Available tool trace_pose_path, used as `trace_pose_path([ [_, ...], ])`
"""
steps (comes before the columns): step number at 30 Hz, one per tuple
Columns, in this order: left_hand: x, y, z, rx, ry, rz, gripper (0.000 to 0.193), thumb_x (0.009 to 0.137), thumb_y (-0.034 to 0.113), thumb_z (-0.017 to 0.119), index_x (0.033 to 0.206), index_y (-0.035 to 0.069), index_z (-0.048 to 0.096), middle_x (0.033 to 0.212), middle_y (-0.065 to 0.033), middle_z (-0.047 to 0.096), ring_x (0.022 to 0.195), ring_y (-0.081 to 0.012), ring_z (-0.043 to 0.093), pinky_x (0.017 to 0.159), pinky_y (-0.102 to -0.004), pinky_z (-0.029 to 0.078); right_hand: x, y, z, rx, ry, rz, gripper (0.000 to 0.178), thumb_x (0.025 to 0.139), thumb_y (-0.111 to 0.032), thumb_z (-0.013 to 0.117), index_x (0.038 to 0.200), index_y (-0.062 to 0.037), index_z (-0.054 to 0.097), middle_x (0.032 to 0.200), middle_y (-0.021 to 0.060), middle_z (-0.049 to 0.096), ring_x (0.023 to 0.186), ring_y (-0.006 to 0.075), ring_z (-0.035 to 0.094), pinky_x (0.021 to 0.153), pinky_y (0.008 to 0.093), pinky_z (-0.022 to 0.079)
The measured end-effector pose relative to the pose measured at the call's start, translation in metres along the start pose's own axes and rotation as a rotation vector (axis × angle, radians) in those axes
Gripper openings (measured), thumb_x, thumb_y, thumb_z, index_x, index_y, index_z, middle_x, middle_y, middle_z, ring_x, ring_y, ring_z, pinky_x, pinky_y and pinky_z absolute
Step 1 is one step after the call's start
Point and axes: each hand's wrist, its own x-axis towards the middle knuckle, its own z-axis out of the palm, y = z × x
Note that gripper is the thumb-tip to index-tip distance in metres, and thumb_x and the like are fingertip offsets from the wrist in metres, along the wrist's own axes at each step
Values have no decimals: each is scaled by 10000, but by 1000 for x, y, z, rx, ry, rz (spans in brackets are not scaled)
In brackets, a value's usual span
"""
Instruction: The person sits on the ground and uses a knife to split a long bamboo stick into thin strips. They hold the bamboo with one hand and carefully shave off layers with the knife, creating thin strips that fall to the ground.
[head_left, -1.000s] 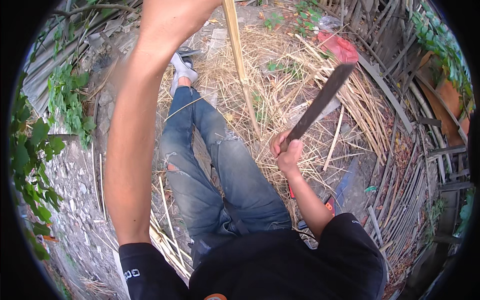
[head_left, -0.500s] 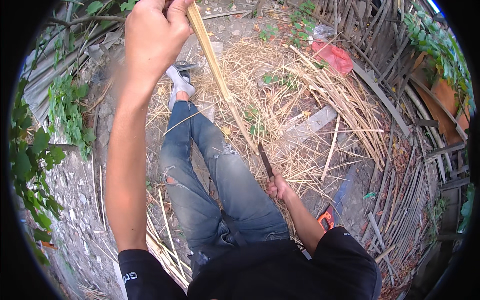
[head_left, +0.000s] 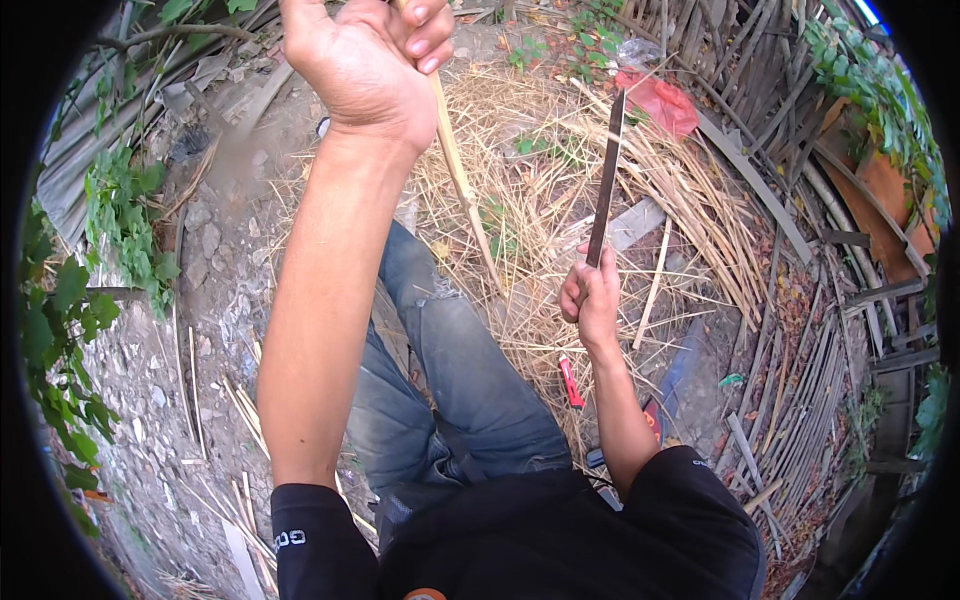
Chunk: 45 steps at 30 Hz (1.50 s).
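- The left hand (head_left: 375,80) has its fingers curled around a pale wooden strip (head_left: 458,175) near the upper edge; the grip is narrow, though the wrist hides part of it.
- The strip is slim, straight and yellowish, running down to a thin end among loose straw (head_left: 470,105).
- The right hand (head_left: 592,300) is closed around the lower part of a long knife (head_left: 607,185), whose dark, flat blade looks dull and is narrow from this side.
- Dry, brittle-looking stalks cover the middle ground; a bundle of split strips (head_left: 690,220) lies along the right side, beneath a crumpled red plastic bag (head_left: 665,100).
- Worn denim trousers (head_left: 450,360) stretch below the strip, and stony soil (head_left: 150,370) spreads to the left.
- A wedge of open room separates blade and strip, widening toward the top; the two stand apart.
- A red-handled tool (head_left: 571,382) lies near the right forearm, and a saw (head_left: 684,365) lies partly behind that arm.
- The strip's long axis slants from upper left to lower right, its lower end between knee and knife hand; whether it touches the ground, I cannot tell.
- The knife points away from the body, tip up and leaning slightly right.
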Motion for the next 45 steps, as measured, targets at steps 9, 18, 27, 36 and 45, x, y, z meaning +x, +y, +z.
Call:
trace_pose_path([
  [9,-9,-13,20,-81,288,138,408,959,523,600,767,184,478,527,83,337,409,-69,278,398,-248,193,-59,213,-108,-804,74,-25,306,1084,-296,517,1206,-26,593,651,-10,517,534,84,501,489,260,382],
  [18,-19,-12,21,47,328,346,387,997,503,574,794,189,476,546,90,342,413,-54,289,387,-236,191,0,95,-46,-450,-36,171,445,1105,-393,450,1206,-5,644,655,8,492,541,91,471,501,281,394],
  [27,-12,-15,24,-66,246,248,334,1024,447,573,832,182,503,559,95,357,419,-38,277,388,-218,192,-62,262,-138,-1197,-116,-35,576,1086,-522,382,897,-29,612,672,90,560,506,228,498,557,363,433],
  [36,-24,-20,14,35,186,269,367,1019,468,580,870,136,537,607,81,383,495,-22,298,460,-213,212,-38,224,-139,211,113,1170,591,1050,-611,428,953,-53,598,563,1,437,419,146,403,426,353,379],
  [45,-11,-33,15,73,243,231,415,1032,495,560,848,123,582,636,70,393,550,-41,331,513,-222,224,-46,163,-94,-354,60,563,171,1017,-223,604,1060,-70,539,629,1,480,484,116,485,420,292,410],
])
